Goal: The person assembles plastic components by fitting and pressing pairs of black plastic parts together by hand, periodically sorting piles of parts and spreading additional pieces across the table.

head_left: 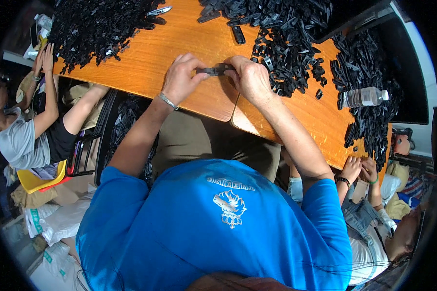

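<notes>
The left grip (182,73) and right grip (250,77) pinch close together; both forearms (142,131) (spread wide) slope back behind them.

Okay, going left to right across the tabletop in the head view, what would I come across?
Large pile of small black parts, left hand, black piece held between both hands, right hand, clear plastic bottle lying on its side.
</notes>
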A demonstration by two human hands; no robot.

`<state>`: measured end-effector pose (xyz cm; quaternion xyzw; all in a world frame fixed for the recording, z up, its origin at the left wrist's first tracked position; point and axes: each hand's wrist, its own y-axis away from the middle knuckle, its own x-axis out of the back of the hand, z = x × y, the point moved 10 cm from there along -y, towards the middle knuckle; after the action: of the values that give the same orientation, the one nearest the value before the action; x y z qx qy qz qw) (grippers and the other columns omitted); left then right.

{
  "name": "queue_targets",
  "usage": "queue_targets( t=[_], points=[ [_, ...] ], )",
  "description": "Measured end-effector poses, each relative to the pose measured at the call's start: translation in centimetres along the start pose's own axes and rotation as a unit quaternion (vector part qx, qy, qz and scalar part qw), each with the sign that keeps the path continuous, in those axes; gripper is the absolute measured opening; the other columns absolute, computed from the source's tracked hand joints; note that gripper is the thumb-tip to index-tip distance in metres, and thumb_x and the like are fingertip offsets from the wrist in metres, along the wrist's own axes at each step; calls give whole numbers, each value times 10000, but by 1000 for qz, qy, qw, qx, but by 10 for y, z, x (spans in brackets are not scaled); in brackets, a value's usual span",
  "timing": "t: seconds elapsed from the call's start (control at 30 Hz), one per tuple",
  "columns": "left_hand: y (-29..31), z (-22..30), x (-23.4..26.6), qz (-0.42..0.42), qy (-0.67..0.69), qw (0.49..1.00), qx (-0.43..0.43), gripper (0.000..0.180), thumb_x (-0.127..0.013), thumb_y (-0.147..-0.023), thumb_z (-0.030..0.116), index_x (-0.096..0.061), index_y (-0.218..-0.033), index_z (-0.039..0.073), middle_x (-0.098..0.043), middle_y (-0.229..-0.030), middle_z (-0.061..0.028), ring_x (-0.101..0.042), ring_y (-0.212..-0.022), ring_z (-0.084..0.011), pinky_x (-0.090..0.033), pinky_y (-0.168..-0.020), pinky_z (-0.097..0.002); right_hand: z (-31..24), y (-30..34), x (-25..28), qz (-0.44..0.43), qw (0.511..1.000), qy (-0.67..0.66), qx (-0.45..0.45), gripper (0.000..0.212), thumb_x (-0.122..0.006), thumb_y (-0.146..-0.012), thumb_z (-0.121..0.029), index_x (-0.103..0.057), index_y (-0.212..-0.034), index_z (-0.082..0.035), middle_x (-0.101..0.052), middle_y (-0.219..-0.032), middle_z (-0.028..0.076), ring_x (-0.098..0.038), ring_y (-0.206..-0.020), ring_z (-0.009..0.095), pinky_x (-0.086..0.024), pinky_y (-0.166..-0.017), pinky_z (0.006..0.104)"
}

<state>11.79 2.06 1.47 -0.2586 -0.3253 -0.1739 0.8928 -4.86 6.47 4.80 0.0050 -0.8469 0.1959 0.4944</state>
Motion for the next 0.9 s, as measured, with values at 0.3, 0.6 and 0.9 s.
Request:
queue_targets(
  t=[0.3,0.6,0.9],
  points=[
    [-3,0,-2,-4,13,1000,-2,184,-859,-810,88,-749,-951,45,-655,-982,-106,-642,-1011,-333,-528,-886,-440,14,-6,-6,-7,999,-37,30,327,-876,-789,-71,-778,-1101,-76,-673,-954,93,-715,-857,314,-581,-732,419],
    [3,-17,17,-76,36,996,-5,187,-817,-811,-16,-704,-959,-3,-638,-937,-119,-655,-885,-296,-528,-776,-375,-29,-31,-50,-33,988,-59,139,183,-832,-827,-209,-776,-947,-83,-695,-952,117,-713,-811,380,-573,-684,484],
    [-11,-10,73,-247,-69,964,64,340,-706,-890,-36,-720,-1226,12,-699,-1097,-128,-696,-1061,-266,-552,-952,-376,33,3,36,10,984,158,-87,225,-800,-905,-299,-760,-957,-84,-730,-952,109,-738,-794,356,-607,-683,448]
  ],
)
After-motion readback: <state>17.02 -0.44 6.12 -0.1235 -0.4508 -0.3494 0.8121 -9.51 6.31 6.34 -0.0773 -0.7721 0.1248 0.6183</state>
